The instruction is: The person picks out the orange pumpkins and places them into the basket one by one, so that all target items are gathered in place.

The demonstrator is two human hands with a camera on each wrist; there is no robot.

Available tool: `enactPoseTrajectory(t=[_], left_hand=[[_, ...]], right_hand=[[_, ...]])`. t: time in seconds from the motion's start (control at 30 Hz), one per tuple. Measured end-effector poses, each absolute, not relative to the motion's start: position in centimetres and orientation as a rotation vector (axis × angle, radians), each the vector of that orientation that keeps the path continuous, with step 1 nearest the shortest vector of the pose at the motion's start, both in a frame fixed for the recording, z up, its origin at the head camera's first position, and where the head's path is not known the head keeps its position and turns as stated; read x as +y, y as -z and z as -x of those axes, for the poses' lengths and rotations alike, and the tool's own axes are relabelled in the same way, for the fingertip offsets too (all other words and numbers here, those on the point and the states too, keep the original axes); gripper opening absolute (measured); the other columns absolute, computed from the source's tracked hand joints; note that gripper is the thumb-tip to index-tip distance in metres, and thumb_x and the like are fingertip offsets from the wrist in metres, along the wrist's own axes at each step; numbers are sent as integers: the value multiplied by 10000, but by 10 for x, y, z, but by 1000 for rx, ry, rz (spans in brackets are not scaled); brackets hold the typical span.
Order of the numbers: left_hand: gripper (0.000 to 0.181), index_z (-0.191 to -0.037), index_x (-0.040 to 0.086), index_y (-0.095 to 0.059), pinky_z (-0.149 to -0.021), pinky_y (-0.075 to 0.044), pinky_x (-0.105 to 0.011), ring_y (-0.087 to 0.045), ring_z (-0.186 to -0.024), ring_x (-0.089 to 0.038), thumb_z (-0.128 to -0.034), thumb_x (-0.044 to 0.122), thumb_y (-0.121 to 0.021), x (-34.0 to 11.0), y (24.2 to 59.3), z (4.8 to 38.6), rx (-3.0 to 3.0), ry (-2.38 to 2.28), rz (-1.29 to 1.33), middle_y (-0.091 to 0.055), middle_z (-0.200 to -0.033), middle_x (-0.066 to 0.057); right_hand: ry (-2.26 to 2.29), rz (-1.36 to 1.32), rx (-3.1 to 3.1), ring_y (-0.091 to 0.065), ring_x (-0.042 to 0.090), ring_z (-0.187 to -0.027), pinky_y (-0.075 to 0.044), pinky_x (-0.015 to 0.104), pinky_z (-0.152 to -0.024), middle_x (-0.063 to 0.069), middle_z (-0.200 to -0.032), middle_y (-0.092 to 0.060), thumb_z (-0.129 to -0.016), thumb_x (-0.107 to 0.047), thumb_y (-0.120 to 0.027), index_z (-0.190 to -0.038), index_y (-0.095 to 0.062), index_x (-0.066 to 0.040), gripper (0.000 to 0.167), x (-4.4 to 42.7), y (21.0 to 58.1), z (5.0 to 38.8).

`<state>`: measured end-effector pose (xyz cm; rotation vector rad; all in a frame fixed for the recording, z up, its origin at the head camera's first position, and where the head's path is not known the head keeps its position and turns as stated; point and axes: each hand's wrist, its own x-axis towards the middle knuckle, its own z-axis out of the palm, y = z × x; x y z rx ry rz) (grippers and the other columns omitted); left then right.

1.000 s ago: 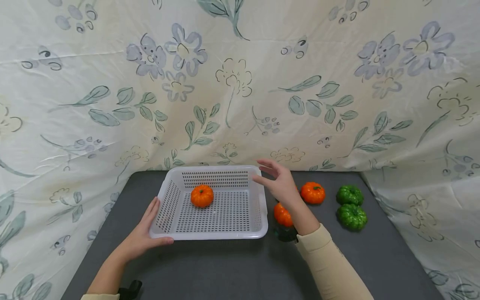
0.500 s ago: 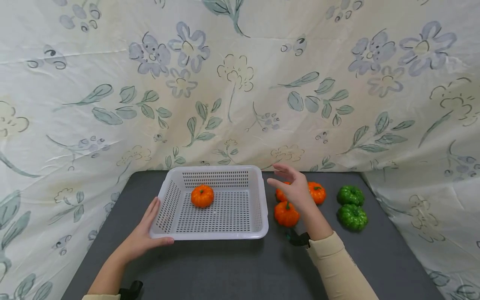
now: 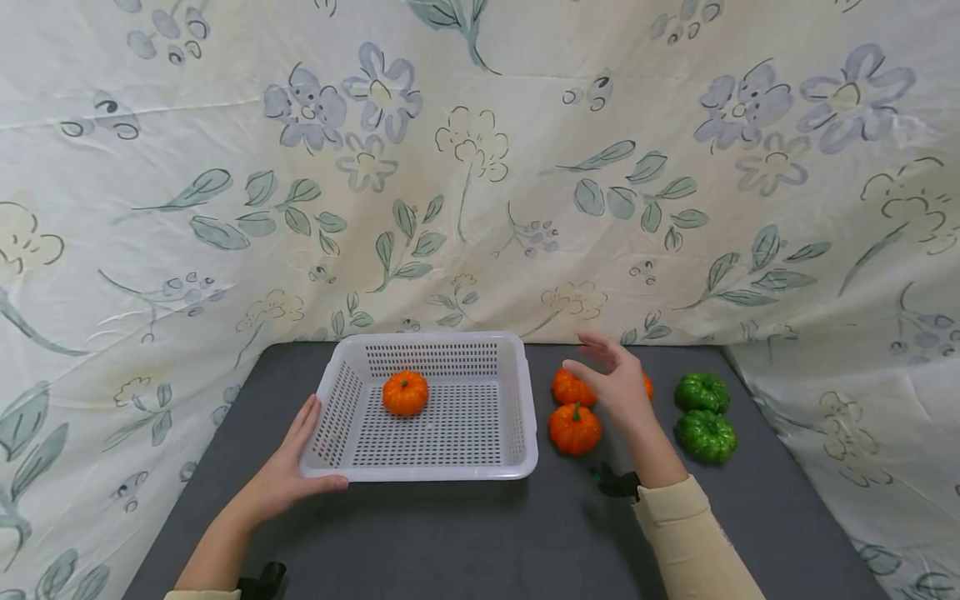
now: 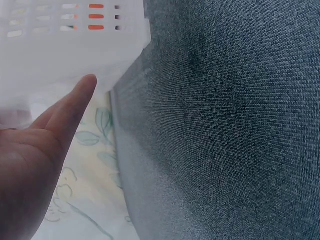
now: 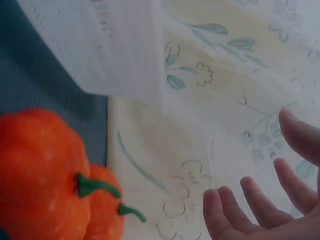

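Observation:
A white perforated plastic basket [image 3: 442, 477] holds one small orange pumpkin [image 3: 406, 393]. My left hand [image 3: 277, 479] rests at the basket's left front corner, its straight fingers along the outer left wall and its thumb at the front. In the left wrist view the thumb [image 4: 75, 107] lies against the basket wall [image 4: 60, 65]. Right of the basket, my right hand [image 3: 617, 385] hovers empty with fingers spread. Below it sit two orange pumpkins, a rear one [image 3: 573, 387] and a front one [image 3: 575, 430]. A third orange pumpkin [image 3: 648, 386] is mostly hidden behind that hand.
Two green pumpkins, one at the back [image 3: 702, 392] and one in front [image 3: 707, 436], stand farther right on the dark grey table [image 3: 450, 542]. A floral cloth [image 3: 480, 208] hangs behind the table and along both sides.
My right hand has moved right, from above the basket's right rim to over the orange pumpkins, uncovering two of them and covering most of the third. The left hand and basket stay put.

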<state>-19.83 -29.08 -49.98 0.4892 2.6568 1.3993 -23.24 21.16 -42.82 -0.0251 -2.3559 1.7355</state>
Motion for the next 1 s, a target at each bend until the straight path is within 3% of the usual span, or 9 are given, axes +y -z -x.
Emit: enactPoseTrajectory(t=[0.13,0.7,1.0], left_hand=[[1289,-1635,178,17,-1082,-95,-777,53,-1511,-492,-729,219,-899,-290,500,198,2658,-1398,-488,166,-1697,-27],[1289,-1634,156,9,-1093,-83,-771,60,-1510,-497,-725,229,-902,-291,502,200,2654,-1402,-481,169,-1696,-48],[1298,-1632,138,17,-1091,-74,-773,63,-1505,-504,-722,235,-903,-290,503,200,2656,-1397,-481,180,-1692,-61]], right_hand=[[-1686,92,-2351,-488,286,-1368,-288,556,-1164,116,-1441,-578,-859,-374,-809,-1427,-556,-137,665,222,433,232],[-1619,284,-2345,-433,256,-1422,-394,503,-1113,68,-1504,-525,-831,-458,-806,-1448,-541,-179,727,261,455,232],[-1598,379,-2301,-401,278,-1448,-340,521,-1149,77,-1537,-487,-860,-342,-812,-1457,-537,-164,680,274,465,231]])
